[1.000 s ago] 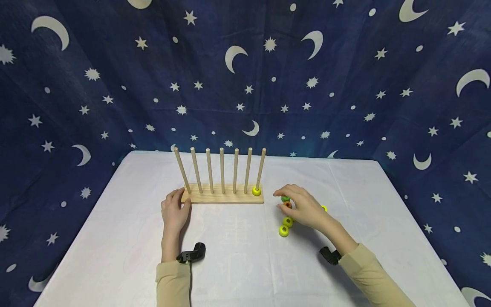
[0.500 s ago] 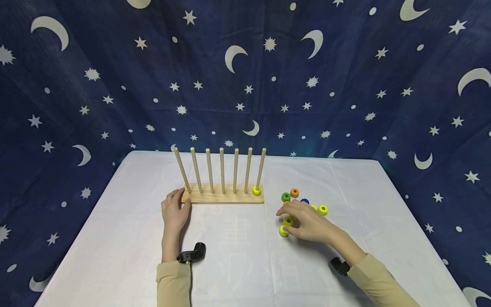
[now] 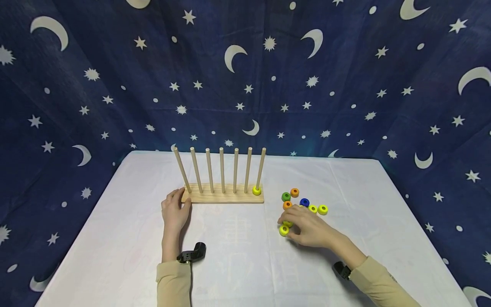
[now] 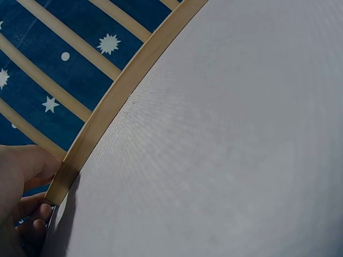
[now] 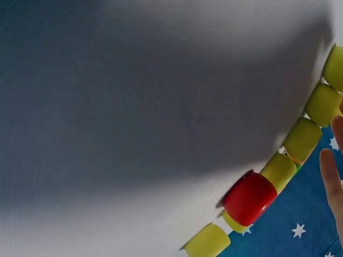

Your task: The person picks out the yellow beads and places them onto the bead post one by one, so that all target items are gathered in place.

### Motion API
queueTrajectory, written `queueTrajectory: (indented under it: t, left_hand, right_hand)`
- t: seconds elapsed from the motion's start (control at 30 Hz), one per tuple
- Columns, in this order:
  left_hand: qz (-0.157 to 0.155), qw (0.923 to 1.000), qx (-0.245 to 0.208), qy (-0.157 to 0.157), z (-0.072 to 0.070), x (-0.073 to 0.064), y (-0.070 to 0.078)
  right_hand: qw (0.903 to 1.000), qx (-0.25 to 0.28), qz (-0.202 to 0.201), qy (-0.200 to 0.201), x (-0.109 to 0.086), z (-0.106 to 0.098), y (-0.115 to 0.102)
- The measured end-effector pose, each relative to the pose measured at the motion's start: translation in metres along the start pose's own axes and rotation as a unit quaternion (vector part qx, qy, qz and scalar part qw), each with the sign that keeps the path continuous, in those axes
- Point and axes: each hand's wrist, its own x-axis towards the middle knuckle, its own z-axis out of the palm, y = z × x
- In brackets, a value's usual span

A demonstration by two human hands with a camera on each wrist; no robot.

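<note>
A wooden peg rack (image 3: 222,198) with several upright pegs stands on the table. One yellow bead (image 3: 256,191) sits at the foot of its rightmost peg. My left hand (image 3: 174,213) holds the left end of the base between thumb and fingers, as the left wrist view confirms. Over the loose beads is my right hand (image 3: 308,226), thumb and fingers parted around the nearest yellow bead (image 3: 284,230), with no grip on it visible. In the right wrist view the fingertips (image 5: 330,166) are apart from the row of yellow beads, where a red bead (image 5: 250,198) also shows.
Behind the right hand lie a green bead (image 3: 285,196), orange beads (image 3: 294,192), a blue bead (image 3: 304,202) and more yellow beads (image 3: 322,209). White cloth (image 3: 230,256) covers the table. A dark blue starry curtain (image 3: 245,98) hangs at the back and sides.
My right hand has drawn back toward the near yellow beads, uncovering the orange, green and blue ones behind. The left hand and the rack stay in place.
</note>
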Motion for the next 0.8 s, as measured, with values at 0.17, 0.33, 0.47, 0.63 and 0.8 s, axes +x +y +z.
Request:
queueTrajectory:
  t: [0.17,0.33,0.47,0.63,0.8]
  left_hand:
    - [-0.005,1.0000,0.001,-0.006,-0.0002,0.0001,0.0000]
    - [-0.007,0.9999,0.000,-0.010,-0.0002,0.0000,0.0008]
    - [-0.006,0.9999,0.001,-0.009,-0.0007,0.0000,0.0010]
    - [-0.009,0.9999,0.004,-0.010,-0.0004,0.0010,-0.0002]
    - [-0.004,1.0000,-0.003,-0.001,0.0000,-0.0002,0.0007]
  right_hand:
    - [0.9997,-0.022,-0.005,-0.001,0.0011,0.0047,0.0019]
    - [0.9996,-0.028,-0.004,-0.004,0.0018,0.0062,0.0021]
    - [0.9997,-0.025,-0.003,-0.005,0.0023,0.0068,0.0024]
    - [0.9995,-0.029,-0.005,-0.004,0.0029,0.0086,0.0034]
    - [0.9995,-0.031,-0.007,-0.003,0.0031,0.0095,0.0044]
